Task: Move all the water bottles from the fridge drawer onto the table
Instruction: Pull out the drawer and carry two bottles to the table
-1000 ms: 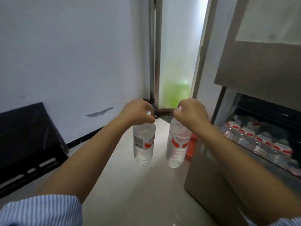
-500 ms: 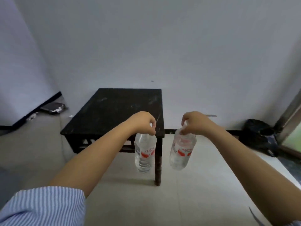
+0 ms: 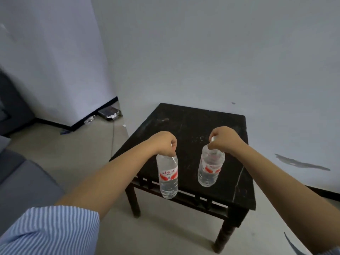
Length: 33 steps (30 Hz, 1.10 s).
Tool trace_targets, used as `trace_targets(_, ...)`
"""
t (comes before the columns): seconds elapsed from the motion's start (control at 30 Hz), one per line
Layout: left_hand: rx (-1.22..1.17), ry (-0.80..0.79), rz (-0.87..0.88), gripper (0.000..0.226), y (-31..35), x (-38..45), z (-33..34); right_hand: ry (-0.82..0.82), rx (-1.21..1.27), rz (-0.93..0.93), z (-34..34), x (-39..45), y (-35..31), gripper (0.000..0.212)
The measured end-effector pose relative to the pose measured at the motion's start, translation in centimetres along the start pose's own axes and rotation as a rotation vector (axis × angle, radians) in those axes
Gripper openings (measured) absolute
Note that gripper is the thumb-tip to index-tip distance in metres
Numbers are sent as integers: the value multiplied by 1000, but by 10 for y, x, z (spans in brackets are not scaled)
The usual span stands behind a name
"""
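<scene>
I carry two clear water bottles with red-and-white labels, each hanging by its neck. My left hand (image 3: 164,143) grips the cap end of the left water bottle (image 3: 167,176), which hangs over the near left edge of the small black table (image 3: 187,122). My right hand (image 3: 223,139) grips the top of the right water bottle (image 3: 210,168), which hangs above the table's top near its front. Both bottles are upright and off the surface. The fridge and its drawer are out of view.
The table stands against a white wall. On the floor in the far corner lies a dark flat device (image 3: 110,113) with a cable running toward the table. A grey padded seat (image 3: 24,181) is at the left. Pale floor surrounds the table.
The view has swung from the fridge to the table. I have come closer, and both bottles now hang over the table instead of in front of it.
</scene>
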State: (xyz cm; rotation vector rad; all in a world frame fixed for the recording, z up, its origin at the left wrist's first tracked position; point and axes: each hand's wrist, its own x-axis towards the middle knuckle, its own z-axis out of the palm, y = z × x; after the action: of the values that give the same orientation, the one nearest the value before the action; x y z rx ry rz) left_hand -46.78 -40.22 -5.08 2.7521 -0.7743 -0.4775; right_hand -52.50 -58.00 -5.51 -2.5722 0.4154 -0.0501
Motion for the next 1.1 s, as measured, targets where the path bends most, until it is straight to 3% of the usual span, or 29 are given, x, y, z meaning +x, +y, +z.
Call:
trace_targets(0.17, 48, -66, 31, 25, -74, 83, -43, -64, 4, 76, 24, 90, -42, 24)
trace_targets(0.43, 97, 50, 60, 28, -147, 212, -99, -111, 2, 148, 44, 223, -86, 30)
trace_targets(0.83, 98, 117, 49, 5, -202, 417, -164, -115, -121, -23, 46, 442, -97, 33)
trace_targets(1.1, 88, 135, 82, 14, -230, 553, -176, -20, -182, 17, 66, 565, -95, 35)
